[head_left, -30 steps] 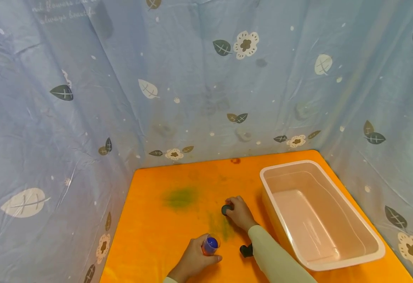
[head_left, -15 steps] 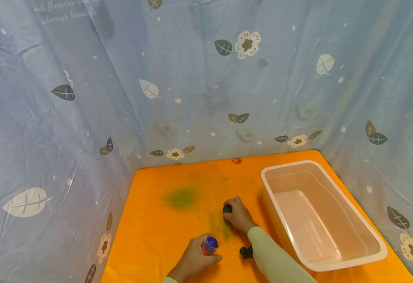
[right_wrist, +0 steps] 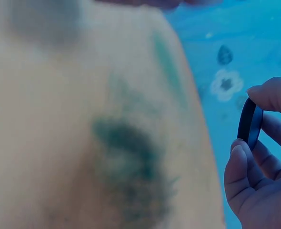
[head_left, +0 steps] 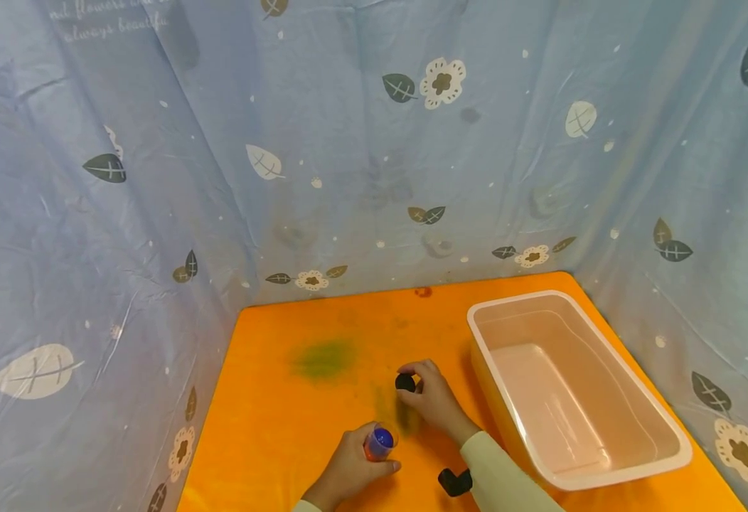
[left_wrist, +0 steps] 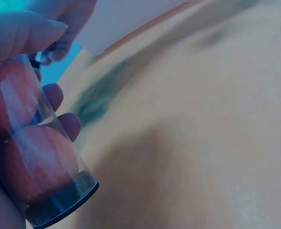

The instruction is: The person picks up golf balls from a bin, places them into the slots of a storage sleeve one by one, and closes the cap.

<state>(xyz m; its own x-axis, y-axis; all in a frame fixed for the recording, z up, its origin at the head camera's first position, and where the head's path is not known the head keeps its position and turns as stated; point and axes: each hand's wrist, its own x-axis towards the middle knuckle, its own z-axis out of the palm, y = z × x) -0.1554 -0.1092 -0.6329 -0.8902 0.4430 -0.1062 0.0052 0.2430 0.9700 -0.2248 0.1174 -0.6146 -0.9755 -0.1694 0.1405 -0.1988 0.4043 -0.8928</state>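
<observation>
Left hand [head_left: 348, 469] gripping clear tube [head_left: 379, 442] at lower centre, right hand [head_left: 434, 400] pinching black cap [head_left: 404, 382] just above, white bin [head_left: 604, 455] right, orange desk [head_left: 271, 412]

"How much of the tube [left_wrist: 33, 157] shows from my left wrist?"

"Only part. My left hand [left_wrist: 16, 95] covers its near side and the frame's left and bottom edges cut it off. Two orange balls show through the wall; the dark layer under them is too blurred to name."

"And beside the tube, from the head view?"

"A small black object [head_left: 454, 481] lies to its right, half hidden behind my sleeve [head_left: 502, 476]; I can't tell what it is."

"The black cap [right_wrist: 250, 123]?"

"My right hand [right_wrist: 262, 167] pinches it edge-on, so its face is hidden, and the frame's right edge crops my fingers."
</observation>
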